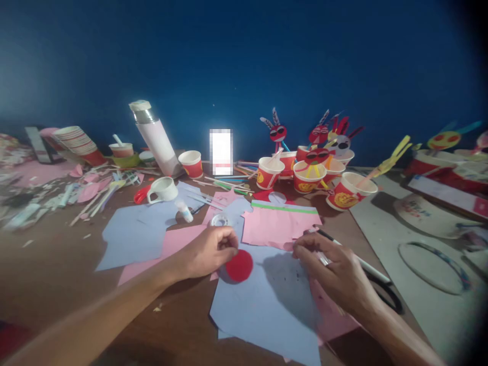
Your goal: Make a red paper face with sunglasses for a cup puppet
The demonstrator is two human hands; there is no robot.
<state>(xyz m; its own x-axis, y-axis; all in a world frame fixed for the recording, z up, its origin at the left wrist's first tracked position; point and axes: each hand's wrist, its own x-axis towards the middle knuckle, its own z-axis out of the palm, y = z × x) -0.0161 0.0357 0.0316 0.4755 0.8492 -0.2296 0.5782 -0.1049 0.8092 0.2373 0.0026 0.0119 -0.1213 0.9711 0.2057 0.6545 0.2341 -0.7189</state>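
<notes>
My left hand point(209, 251) is closed in a pinch on the edge of a red paper circle point(240, 266), which lies on a light blue paper sheet point(270, 300). My right hand point(335, 272) rests on the same sheet to the right, fingers curled around a thin black and white pen point(366, 263) that points up and left. Black scissors point(389, 297) lie partly under that hand. A pink sheet with a green strip point(280, 223) lies just beyond both hands.
Red paper cups with paper bug figures point(308, 175) crowd the back. A white mug point(163, 189), glue bottle point(185, 210), tape roll point(220, 220), white flask point(156, 137) and stacked cups point(76, 142) stand left. Paper scraps litter the far left. A grey board point(419, 264) lies right.
</notes>
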